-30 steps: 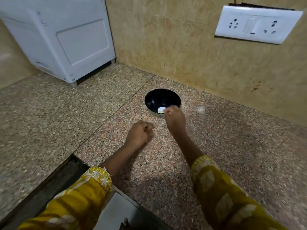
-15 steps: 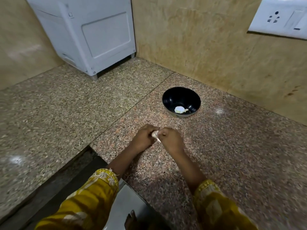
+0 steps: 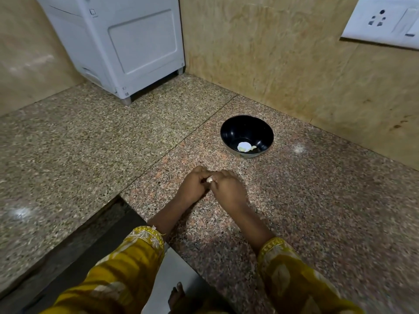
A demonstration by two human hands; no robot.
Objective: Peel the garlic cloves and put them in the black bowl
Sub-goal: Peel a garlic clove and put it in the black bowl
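Observation:
The black bowl (image 3: 247,130) stands on the granite counter near the back wall. A pale peeled garlic clove (image 3: 244,146) lies at its bottom. In front of the bowl my left hand (image 3: 195,185) and my right hand (image 3: 227,189) meet with curled fingers. Between them they pinch a small whitish garlic clove (image 3: 210,179), of which only a sliver shows. Both hands hover just above the counter, a short way nearer to me than the bowl.
A white appliance (image 3: 127,44) stands in the back left corner. A white socket plate (image 3: 385,21) is on the wall at the upper right. The counter's edge (image 3: 127,200) drops away at the lower left, beside my yellow sleeves.
My right hand came back from the bowl, where it left a peeled clove, and joined my left hand on another clove. The view shifted so the bowl sits further right.

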